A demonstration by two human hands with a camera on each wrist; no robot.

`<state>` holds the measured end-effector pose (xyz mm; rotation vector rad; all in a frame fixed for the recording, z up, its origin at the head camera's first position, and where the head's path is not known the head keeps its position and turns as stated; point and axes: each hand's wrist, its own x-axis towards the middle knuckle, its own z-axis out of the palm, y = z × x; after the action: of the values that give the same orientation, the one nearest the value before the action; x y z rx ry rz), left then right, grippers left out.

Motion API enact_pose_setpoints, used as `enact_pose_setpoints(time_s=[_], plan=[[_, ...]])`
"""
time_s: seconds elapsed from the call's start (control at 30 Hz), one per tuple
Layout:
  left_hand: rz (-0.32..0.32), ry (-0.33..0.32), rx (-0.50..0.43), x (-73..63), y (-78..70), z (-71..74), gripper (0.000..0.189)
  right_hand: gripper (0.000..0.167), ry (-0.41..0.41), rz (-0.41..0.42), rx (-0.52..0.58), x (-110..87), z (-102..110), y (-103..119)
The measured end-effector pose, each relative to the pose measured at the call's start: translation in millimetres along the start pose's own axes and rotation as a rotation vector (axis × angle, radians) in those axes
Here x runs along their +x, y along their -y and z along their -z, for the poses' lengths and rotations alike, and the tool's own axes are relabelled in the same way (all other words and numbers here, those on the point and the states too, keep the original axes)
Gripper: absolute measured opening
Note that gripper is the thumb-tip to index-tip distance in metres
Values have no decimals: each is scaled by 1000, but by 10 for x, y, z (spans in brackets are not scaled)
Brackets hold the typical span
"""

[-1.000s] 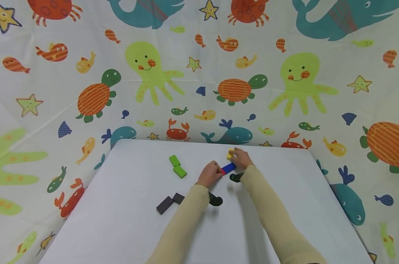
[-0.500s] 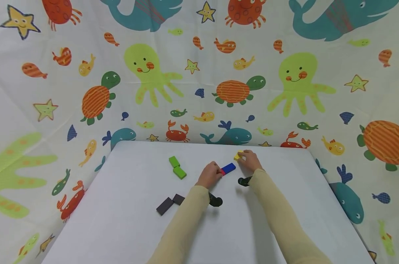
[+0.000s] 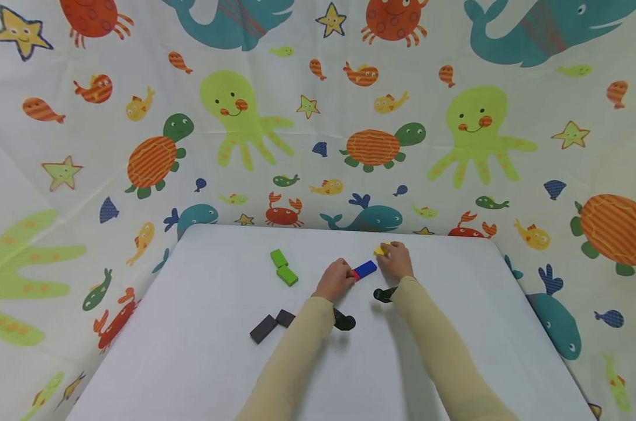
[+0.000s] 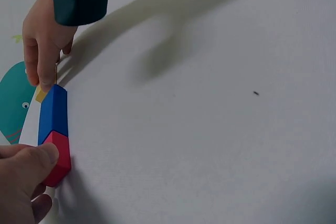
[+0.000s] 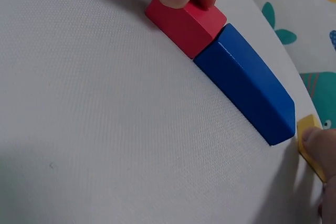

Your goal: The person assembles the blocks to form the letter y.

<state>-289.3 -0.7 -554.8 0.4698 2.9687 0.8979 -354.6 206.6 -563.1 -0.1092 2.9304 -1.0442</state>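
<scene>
My left hand [image 3: 333, 282] pinches a red block [image 5: 184, 24] between thumb and fingers. End to end with the red one, a longer blue block [image 5: 249, 87] lies flat on the white tabletop. Just beyond the blue block's far end, my right hand [image 3: 396, 261] grips a small yellow block [image 3: 379, 250], partly covered by its fingers. In the right wrist view, the yellow block [image 5: 310, 132] sits close to the blue block's end with the thumb on it. The left wrist view shows both hands along one line of blocks, the right hand [image 4: 47, 45] at the far end.
Two green blocks [image 3: 283, 267] lie at the back left of the table [image 3: 191, 304], corners nearly touching. Two dark blocks [image 3: 264, 329] are nearer, one partly behind the left sleeve [image 3: 291, 356]. A cloth printed with sea animals [image 3: 318, 128] hangs behind the table.
My right hand has moved to the right with the yellow block, away from the blue one's end, then shifted only slightly. The left hand stays on the red block.
</scene>
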Motion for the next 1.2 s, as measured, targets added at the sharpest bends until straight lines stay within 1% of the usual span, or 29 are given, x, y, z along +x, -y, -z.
enact_pose_setpoints(time_s=[0.1, 0.23, 0.33, 0.43, 0.57, 0.7, 0.9, 1.03, 1.2], plan=[[8, -9, -9, 5, 4, -12, 11, 46, -8, -8, 33, -25, 23, 14], [0, -16, 1, 13, 20, -19, 11, 45, -30, -2, 33, -40, 46, 10], [-10, -16, 6, 4, 23, -3, 10, 45, -48, 19, 25, -56, 56, 5], [-18, -14, 4, -19, 17, 20, 10, 44, -31, 46, 12, -82, 53, -3], [-26, -7, 5, -55, 5, 45, 10, 42, 8, 60, 5, -131, 33, -27], [-26, 1, 5, -69, -2, 53, 10, 42, 7, 52, 16, -166, 7, -44], [-24, 4, 18, -55, 12, 36, 9, 44, -5, 52, 25, -209, -14, -34], [-23, 9, 23, -53, 13, 33, 9, 46, 5, 38, 36, -229, -21, -34], [-16, 9, 15, -53, 10, 28, 9, 47, 20, 49, 48, -238, -18, -57]])
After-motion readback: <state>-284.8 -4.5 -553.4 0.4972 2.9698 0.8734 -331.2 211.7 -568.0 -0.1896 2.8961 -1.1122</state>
